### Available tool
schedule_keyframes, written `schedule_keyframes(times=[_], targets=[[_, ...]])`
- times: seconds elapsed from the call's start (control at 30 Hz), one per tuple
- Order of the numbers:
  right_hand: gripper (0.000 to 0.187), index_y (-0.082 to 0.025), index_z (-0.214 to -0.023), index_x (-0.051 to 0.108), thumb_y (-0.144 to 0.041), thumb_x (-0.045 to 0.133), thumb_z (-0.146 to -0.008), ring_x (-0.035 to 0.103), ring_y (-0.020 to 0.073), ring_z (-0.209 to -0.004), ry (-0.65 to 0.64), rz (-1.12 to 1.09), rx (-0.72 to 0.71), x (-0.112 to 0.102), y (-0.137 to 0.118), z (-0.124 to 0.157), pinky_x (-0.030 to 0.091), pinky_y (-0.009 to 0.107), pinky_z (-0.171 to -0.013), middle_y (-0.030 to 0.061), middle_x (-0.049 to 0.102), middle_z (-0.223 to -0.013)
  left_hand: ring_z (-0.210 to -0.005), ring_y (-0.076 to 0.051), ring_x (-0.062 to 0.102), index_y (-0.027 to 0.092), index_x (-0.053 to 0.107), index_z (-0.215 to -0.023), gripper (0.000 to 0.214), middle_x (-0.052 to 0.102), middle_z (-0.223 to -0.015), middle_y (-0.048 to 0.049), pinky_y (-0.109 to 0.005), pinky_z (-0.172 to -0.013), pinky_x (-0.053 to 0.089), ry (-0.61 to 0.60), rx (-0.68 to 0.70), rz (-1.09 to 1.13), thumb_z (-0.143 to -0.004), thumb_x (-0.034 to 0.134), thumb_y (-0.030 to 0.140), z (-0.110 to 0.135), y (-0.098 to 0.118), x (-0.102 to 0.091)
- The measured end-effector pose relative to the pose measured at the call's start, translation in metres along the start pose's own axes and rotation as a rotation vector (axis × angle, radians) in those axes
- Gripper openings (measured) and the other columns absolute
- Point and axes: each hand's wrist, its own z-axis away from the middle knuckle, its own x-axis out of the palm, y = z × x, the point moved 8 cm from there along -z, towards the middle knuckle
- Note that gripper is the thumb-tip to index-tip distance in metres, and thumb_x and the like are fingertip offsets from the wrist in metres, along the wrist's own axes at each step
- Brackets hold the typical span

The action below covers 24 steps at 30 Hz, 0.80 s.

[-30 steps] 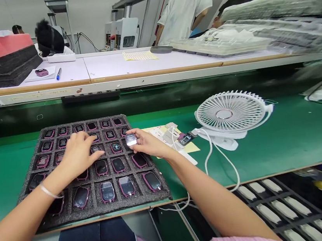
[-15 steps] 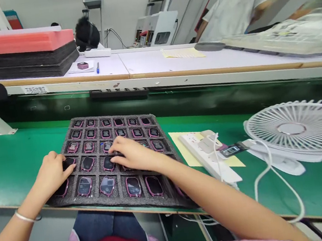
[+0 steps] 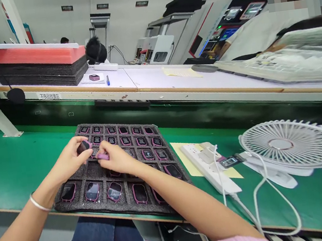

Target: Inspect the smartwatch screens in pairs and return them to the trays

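Note:
My left hand pinches a purple-framed smartwatch body between thumb and fingers, its dark screen tilted. Just to the right, my right hand grips a second purple watch body, seen mostly edge-on and partly covered by the fingers. Both are raised over a dark grey foam tray divided into square pockets. Several more watch bodies lie face up in the pockets, such as one watch in the front row. Some show lit text on their screens. My right forearm hides part of the tray's right side.
Right of the tray, a white power strip lies on yellow paper beside a white fan and a looped cable. A raised shelf behind bears a foam stack. A person in white is beyond it.
My left hand has moved up and right with a watch body lifted from the tray. My right hand has shifted left and now holds another. The view has tilted upward slightly.

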Motion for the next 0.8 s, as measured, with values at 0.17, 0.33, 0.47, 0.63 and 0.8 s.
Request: schedule_keyframes(times=[0.17, 0.33, 0.47, 0.63, 0.8], targets=[[0.033, -0.019, -0.107, 0.057, -0.033, 0.072, -0.082, 0.061, 0.0094, -0.056, 0.044, -0.745, 0.228, -0.043, 0.042, 0.021, 0.044, 0.022, -0.052, 0.0005, 0.071, -0.084, -0.085, -0.018, 0.061, 0.016, 0.058, -0.106, 0.036, 0.066, -0.096, -0.0044, -0.031, -0.075, 0.049, -0.03, 0.043, 0.024, -0.073, 0.066, 0.026, -0.038, 0.012, 0.054], [0.054, -0.02, -0.124, 0.06, -0.033, 0.083, -0.076, 0.074, 0.0163, -0.083, 0.075, -1.012, 0.225, -0.066, 0.059, 0.041, 0.055, 0.03, -0.081, 0.0026, 0.074, -0.092, -0.089, -0.02, 0.062, 0.018, 0.057, -0.101, 0.025, 0.067, -0.096, -0.0037, -0.033, -0.083, 0.048, 0.016, 0.163, -0.128, -0.076, 0.061, 0.017, -0.053, 0.03, 0.087], [0.056, -0.021, -0.126, 0.06, -0.036, 0.084, -0.077, 0.074, 0.0151, -0.08, 0.061, -1.028, 0.169, -0.066, 0.063, 0.047, 0.055, 0.031, -0.084, 0.0022, 0.075, -0.089, -0.078, -0.018, 0.06, 0.02, 0.055, -0.1, 0.024, 0.066, -0.092, -0.0022, -0.032, -0.073, 0.047, 0.029, 0.176, -0.153, -0.077, 0.06, 0.02, -0.044, 0.027, 0.097], [0.053, -0.022, -0.126, 0.062, -0.033, 0.084, -0.079, 0.071, 0.0133, -0.079, 0.007, -1.064, 0.077, -0.061, 0.061, 0.047, 0.055, 0.029, -0.08, 0.0008, 0.073, -0.089, -0.077, -0.017, 0.058, 0.02, 0.054, -0.105, 0.03, 0.064, -0.095, -0.0029, -0.031, -0.071, 0.047, 0.029, 0.122, -0.061, -0.076, 0.06, 0.024, -0.039, 0.008, 0.102], [0.055, -0.021, -0.128, 0.061, -0.034, 0.083, -0.079, 0.07, 0.0145, -0.078, 0.032, -1.103, 0.061, -0.065, 0.065, 0.046, 0.054, 0.028, -0.073, 0.0022, 0.073, -0.091, -0.097, -0.02, 0.061, 0.02, 0.047, -0.121, 0.054, 0.063, -0.109, -0.0067, -0.032, -0.08, 0.048, -0.012, 0.022, 0.233, -0.071, 0.066, 0.027, -0.038, 0.002, 0.106]])
